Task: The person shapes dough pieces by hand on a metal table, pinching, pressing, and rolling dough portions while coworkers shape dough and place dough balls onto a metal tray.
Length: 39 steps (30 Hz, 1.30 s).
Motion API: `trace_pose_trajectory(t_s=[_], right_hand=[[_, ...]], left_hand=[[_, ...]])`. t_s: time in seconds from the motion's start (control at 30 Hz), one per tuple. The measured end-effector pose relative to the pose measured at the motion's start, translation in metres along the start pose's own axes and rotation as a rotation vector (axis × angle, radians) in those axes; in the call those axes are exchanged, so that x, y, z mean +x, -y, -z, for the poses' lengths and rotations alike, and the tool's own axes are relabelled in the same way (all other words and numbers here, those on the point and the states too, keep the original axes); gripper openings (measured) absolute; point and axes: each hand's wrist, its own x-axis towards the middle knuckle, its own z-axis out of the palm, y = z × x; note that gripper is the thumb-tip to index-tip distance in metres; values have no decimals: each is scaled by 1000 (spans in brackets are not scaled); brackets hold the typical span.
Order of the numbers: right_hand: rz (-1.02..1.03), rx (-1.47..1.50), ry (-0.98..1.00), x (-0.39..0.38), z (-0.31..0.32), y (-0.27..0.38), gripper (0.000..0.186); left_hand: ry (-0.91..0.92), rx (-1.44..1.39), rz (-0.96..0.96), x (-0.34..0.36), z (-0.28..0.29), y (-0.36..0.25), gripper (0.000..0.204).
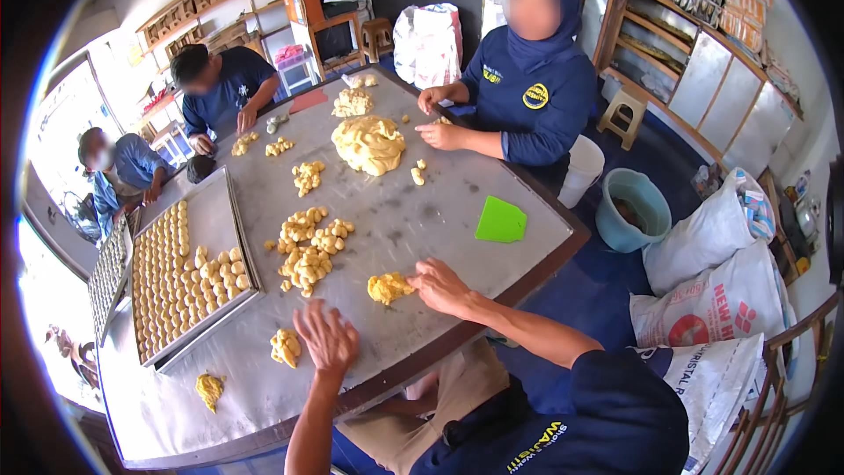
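Note:
My left hand (327, 339) is held over the near part of the metal table, fingers spread and slightly blurred, with nothing visible in it. Just left of it lies a small cluster of pale dough pieces (285, 347). My right hand (441, 288) has its fingertips closed at the edge of a deeper yellow lump of paste (389, 288) on the table. Another lump of the same yellow paste (209, 391) sits at the near left. Beyond my hands is a larger heap of dough pieces (306, 266).
A tray (252, 242) with rows of dough balls stands at left, a second tray (107, 274) beyond it. A green scraper (501, 221) lies at right. Far back is a big dough mass (369, 146). Three co-workers sit around the table (440, 211); a blue tub (631, 208) stands beside it.

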Motion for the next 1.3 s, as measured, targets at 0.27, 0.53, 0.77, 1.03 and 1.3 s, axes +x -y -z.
trace_pose_trajectory(t_s=[0.27, 0.53, 0.77, 1.03, 1.3], right_hand=[[-126, -276, -64, -32, -3, 0, 60], [-100, 115, -152, -19, -9, 5, 34], [-83, -106, 42, -8, 7, -14, 26], [-50, 261, -107, -57, 8, 31, 29], [5, 518, -103, -21, 28, 104, 52]], left_hand=[[9, -40, 52, 4, 11, 0, 34], [55, 184, 245, -9, 3, -22, 32], [95, 174, 304, -63, 34, -49, 33], [-210, -756, 850, -71, 36, -41, 22], [-178, -1203, 892, -23, 16, -62, 35]])
